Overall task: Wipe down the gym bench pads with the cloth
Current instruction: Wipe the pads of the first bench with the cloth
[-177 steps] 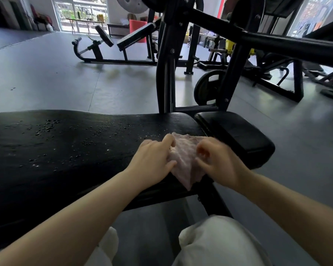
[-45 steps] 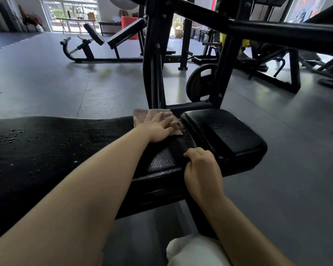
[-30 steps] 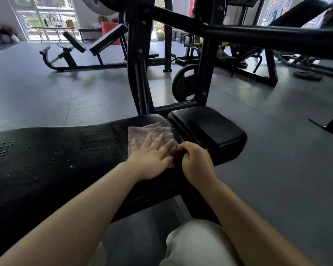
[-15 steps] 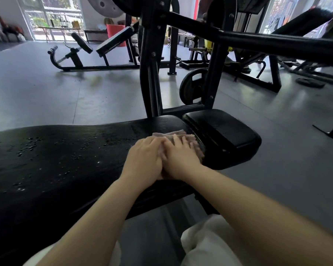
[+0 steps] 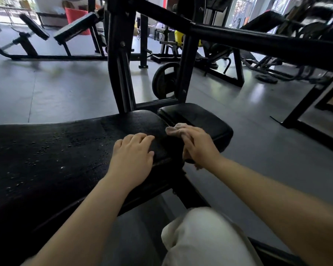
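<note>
Your right hand (image 5: 198, 144) has the pale pink crumpled cloth (image 5: 174, 129) bunched under its fingers, which curl over it and press it down into the seam where the long black textured bench pad (image 5: 65, 150) meets the smaller black smooth seat pad (image 5: 198, 118). Only the cloth's far end shows, poking out past your fingertips toward the upright black steel frame post (image 5: 121, 73); the rest is hidden beneath your palm, so how much of it is folded under you cannot tell. Your left hand (image 5: 132, 156) lies flat on the long pad just beside the right hand, fingers relaxed and slightly spread, holding nothing, seemingly bracing you. The relation that matters next: the seam runs away from you, and the seat pad lies directly to the right of the cloth, touching it, while the long pad stretches away to your left, its water droplets (image 5: 46, 148) sitting well apart from the cloth. Since the right hand already holds the cloth at the seat pad's near-left edge, it is probably the one to sweep rightward across that pad. The droplets on the left suggest the long pad is not finished.
</note>
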Available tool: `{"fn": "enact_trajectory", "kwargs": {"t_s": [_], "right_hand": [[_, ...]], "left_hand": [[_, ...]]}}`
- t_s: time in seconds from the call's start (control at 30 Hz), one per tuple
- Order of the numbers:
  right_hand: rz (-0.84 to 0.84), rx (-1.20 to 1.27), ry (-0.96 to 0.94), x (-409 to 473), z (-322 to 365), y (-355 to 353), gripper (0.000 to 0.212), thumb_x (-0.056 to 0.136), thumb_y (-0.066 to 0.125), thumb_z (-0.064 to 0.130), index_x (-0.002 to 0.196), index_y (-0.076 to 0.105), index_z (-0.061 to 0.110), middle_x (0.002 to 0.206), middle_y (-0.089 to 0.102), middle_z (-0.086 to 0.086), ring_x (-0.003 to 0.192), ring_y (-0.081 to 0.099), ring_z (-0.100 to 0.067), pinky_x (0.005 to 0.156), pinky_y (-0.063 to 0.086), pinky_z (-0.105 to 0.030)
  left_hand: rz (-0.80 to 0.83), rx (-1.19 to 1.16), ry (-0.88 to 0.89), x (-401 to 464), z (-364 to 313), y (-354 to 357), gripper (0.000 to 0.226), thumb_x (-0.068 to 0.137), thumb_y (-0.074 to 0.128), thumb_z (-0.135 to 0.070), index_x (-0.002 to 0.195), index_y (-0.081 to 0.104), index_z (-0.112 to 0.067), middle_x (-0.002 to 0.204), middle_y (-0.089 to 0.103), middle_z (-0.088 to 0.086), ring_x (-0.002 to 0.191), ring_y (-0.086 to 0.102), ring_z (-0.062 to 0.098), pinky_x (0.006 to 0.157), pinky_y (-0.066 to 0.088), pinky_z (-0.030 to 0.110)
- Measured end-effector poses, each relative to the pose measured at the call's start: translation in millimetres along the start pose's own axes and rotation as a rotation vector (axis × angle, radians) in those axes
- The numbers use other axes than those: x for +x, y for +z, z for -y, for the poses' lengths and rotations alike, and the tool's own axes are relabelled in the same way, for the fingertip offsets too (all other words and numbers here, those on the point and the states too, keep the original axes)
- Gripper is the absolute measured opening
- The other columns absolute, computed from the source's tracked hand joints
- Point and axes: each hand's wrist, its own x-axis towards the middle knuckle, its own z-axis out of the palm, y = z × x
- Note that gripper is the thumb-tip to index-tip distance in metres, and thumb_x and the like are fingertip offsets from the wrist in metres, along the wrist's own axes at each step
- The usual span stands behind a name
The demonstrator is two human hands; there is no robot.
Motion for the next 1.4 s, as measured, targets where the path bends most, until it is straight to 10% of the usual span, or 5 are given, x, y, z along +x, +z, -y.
{"fn": "enact_trajectory", "kwargs": {"t_s": [0.2,0.33,0.67,1.1,1.4], "right_hand": [[-0.3,-0.314,0.202,12.9,-32.2,-58.3,0.036,0.099,0.04,0.029,0.124,0.061,0.013,0.139,0.05,-0.008,0.135,0.033,-0.027,0.114,0.02,-0.036],[0.321,-0.534,0.311,-5.3,-61.3,-31.3,0.077,0.086,0.005,0.058,0.15,0.024,0.02,0.158,0.017,-0.005,0.146,0.008,-0.028,0.116,0.006,-0.049],[0.701,-0.642,0.296,66.8,-66.8,-13.2,0.065,0.099,0.037,0.037,0.149,-0.005,0.039,0.158,-0.019,0.007,0.144,-0.02,-0.029,0.104,0.0,-0.074],[0.598,-0.545,0.338,97.7,-54.0,22.1,0.055,0.097,0.022,0.057,0.147,0.0,0.049,0.159,-0.008,0.009,0.146,-0.011,-0.025,0.111,-0.004,-0.064],[0.457,-0.536,0.291,44.6,-110.4,-34.0,0.049,0.097,0.012,0.052,0.145,0.004,0.054,0.158,0.002,0.018,0.146,0.001,-0.021,0.109,0.008,-0.062]], "left_hand": [[0.135,0.078,0.08,5.4,-6.2,6.1,0.068,0.088,0.033,-0.067,0.146,0.019,-0.036,0.153,0.021,-0.006,0.141,0.014,0.017,0.113,0.012,0.04],[0.153,0.139,0.118,10.7,-6.5,9.3,0.077,0.081,0.039,-0.074,0.146,0.018,-0.038,0.153,0.02,-0.008,0.141,0.016,0.017,0.112,0.011,0.041],[0.151,0.153,0.118,22.0,-6.1,11.0,0.069,0.078,0.044,-0.073,0.139,0.031,-0.042,0.144,0.033,-0.015,0.131,0.032,0.014,0.11,0.011,0.04],[0.155,0.177,0.16,17.9,-3.3,10.1,0.073,0.079,0.034,-0.078,0.142,0.026,-0.041,0.147,0.028,-0.015,0.132,0.029,0.013,0.11,0.01,0.041],[0.039,0.127,0.116,2.7,-2.8,11.6,0.071,0.062,0.035,-0.076,0.107,0.067,-0.032,0.106,0.067,-0.006,0.093,0.065,0.02,0.088,0.026,0.041]]}}
